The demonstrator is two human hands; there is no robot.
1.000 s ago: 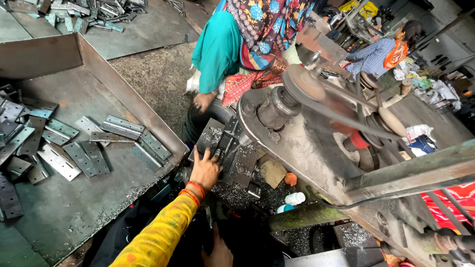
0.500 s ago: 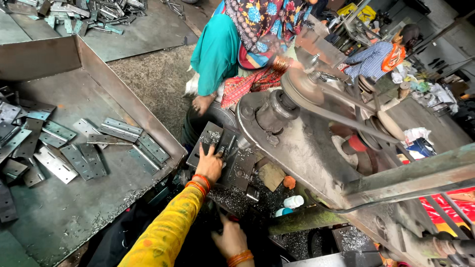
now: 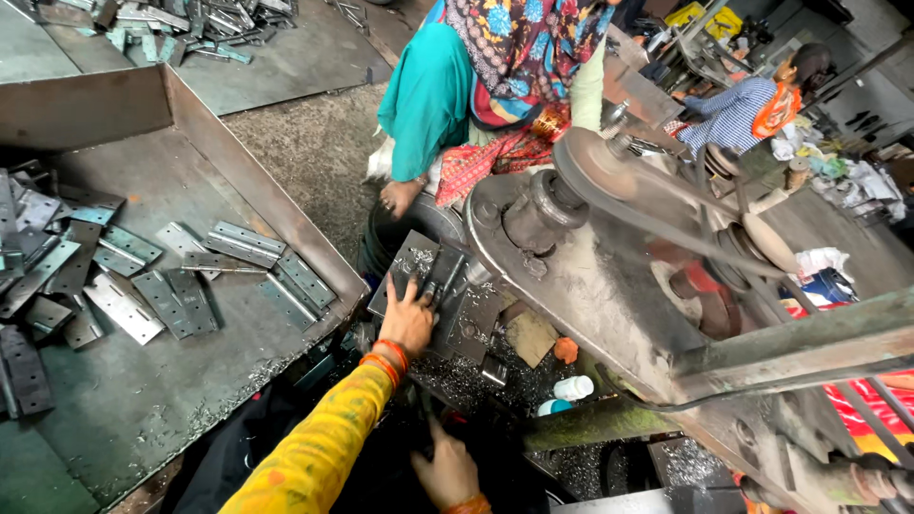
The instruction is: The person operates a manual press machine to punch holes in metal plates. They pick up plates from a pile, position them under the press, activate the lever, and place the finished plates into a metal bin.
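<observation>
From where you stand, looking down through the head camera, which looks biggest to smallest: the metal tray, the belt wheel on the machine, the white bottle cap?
1. Metal tray, by far the largest.
2. Belt wheel.
3. White bottle cap, smallest.
Differences are plain enough that nearness does not alter the order.

Yellow patterned sleeve (image 3: 314,457) — orange-red bangles (image 3: 386,357) on both wrists.

Not much packaging here: a small white bottle (image 3: 573,387) lies beside a blue-capped one (image 3: 550,407) among metal shavings, plus a red printed label (image 3: 871,405) far right.
</observation>
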